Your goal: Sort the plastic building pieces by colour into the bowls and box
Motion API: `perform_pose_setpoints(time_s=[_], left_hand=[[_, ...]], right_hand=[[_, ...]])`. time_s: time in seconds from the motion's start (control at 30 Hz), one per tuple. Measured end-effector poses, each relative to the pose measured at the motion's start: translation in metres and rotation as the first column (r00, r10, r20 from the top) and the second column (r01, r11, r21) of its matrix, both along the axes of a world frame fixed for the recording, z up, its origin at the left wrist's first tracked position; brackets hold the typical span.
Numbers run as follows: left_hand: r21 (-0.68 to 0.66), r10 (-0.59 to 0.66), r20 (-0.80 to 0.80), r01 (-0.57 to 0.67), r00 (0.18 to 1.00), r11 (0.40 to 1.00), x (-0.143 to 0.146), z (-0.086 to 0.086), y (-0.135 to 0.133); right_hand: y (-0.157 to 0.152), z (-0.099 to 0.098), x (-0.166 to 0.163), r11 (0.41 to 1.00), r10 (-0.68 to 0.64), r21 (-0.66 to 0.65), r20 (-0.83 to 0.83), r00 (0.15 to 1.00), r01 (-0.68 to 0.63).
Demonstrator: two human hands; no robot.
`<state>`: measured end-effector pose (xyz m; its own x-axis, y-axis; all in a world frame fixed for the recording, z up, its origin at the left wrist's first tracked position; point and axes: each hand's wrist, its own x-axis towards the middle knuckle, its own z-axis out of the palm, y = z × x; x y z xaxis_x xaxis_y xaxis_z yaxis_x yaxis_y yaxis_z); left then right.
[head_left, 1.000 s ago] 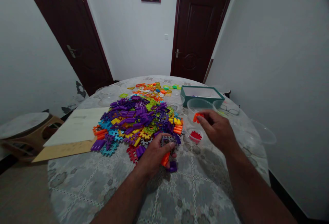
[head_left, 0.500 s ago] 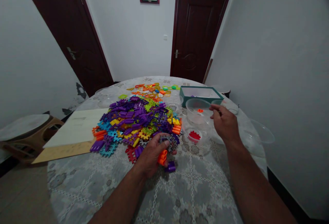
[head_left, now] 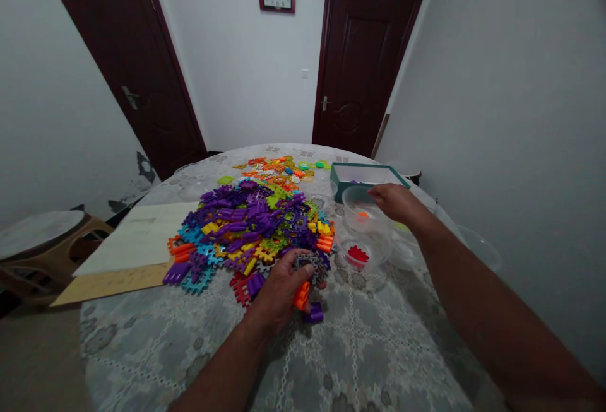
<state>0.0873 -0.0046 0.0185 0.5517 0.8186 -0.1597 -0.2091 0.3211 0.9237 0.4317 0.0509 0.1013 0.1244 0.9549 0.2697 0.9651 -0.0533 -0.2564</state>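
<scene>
Orange plastic piece [head_left: 363, 215], apparently the one pinched a second ago, now lies in the clear bowl [head_left: 349, 212] in the head view, so it is set apart from the pile [head_left: 255, 216]. At the bowl's rim, the right hand [head_left: 391, 200] hides its fingertips; their grip cannot be told. The left hand [head_left: 281, 289] grasps a grey toothed plate [head_left: 307, 260] and a glossy, tubular orange block [head_left: 301, 296] above the patterned tablecloth [head_left: 379, 342].
</scene>
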Motion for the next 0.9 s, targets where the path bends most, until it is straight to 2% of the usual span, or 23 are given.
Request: perform_pose_setpoints(time_s=[0.17, 0.33, 0.57, 0.7, 0.9], left_hand=[[0.003, -0.019, 0.018, 0.019, 1.0, 1.0, -0.002, -0.002, 0.002], [-0.011, 0.002, 0.006, -0.002, 1.0, 1.0, -0.004, -0.003, 0.005], [-0.005, 0.031, 0.025, -0.031, 0.999, 1.0, -0.002, 0.0, 0.003], [-0.017, 0.051, 0.065, -0.05, 0.997, 0.999, -0.001, 0.0, 0.002], [-0.013, 0.061, 0.053, -0.06, 0.997, 0.998, 0.0, -0.004, 0.002]], right_hand=[[0.061, -0.018, 0.0, 0.98, -0.028, -0.197, -0.052, 0.998, 0.017], [0.08, -0.039, -0.005, 0.939, -0.095, -0.34, -0.1, 0.99, 0.056], [0.077, -0.041, -0.008, 0.934, -0.128, -0.347, -0.114, 0.985, 0.081], [0.065, -0.037, 0.003, 0.959, -0.076, -0.281, -0.11, 0.991, 0.043], [0.044, -0.027, 0.018, 0.972, 0.003, -0.235, 0.001, 1.0, -0.003]])
